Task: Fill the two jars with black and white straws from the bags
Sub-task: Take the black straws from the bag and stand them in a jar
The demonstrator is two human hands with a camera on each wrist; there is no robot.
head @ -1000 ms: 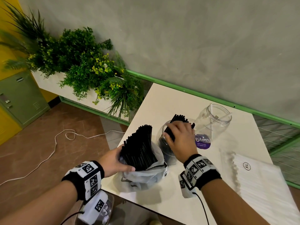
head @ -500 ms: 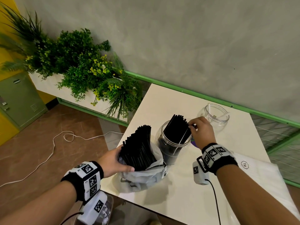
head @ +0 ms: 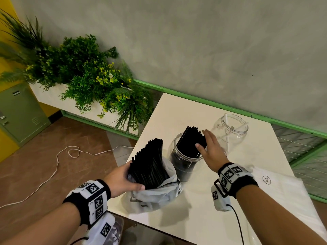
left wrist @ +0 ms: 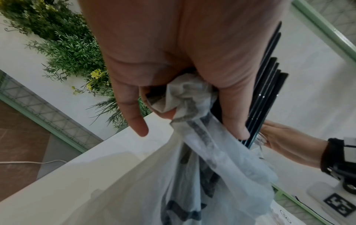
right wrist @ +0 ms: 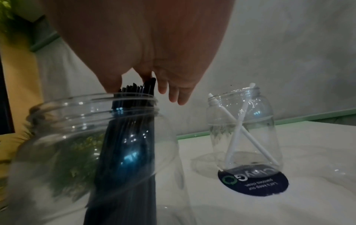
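Observation:
A clear jar [head: 184, 161] at mid-table holds a leaning bundle of black straws [head: 192, 140]. My right hand [head: 201, 138] lies against the bundle's right side with straight fingers, thumb on its front; in the right wrist view the fingertips [right wrist: 113, 86] touch the straw tops [right wrist: 138, 88]. My left hand [head: 131, 177] grips a thin white bag [head: 155, 195] and the black straws [head: 150, 163] standing in it; its fingers [left wrist: 235, 121] bunch the plastic [left wrist: 185, 94]. Behind stands a second clear jar [head: 230, 131] holding two crossed white straws [right wrist: 237, 137].
A flat white bag marked XL [head: 283, 197] lies at the table's right. A dark round label [right wrist: 252, 181] sits by the far jar. Planter greenery [head: 99, 85] borders the table's left, with a grey wall behind and a white cable [head: 58, 161] on the floor.
My right hand moved off the top of the jar's straws to their right side, and its fingers straightened from a pinch. The left hand and bag have stayed put.

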